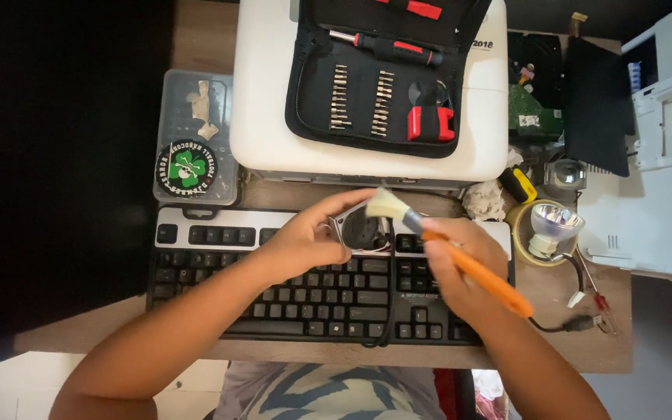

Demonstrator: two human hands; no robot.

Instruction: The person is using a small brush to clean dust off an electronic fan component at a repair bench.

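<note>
My left hand (305, 241) holds a small round grey part (363, 230) with a dark hollow middle, above the black keyboard (289, 295). A thin black cable hangs from the part down over the keys. My right hand (460, 268) grips an orange-handled brush (476, 272), and its pale bristles (386, 206) rest against the part's upper edge.
An open black tool case (386, 74) with screwdriver bits and a red-black driver lies on a white device (262, 101). A clear plastic box (194, 136) with a round sticker sits left. A projector lamp (552, 225) on a tape roll, crumpled tissue (484, 201) and a circuit board (534, 117) lie right.
</note>
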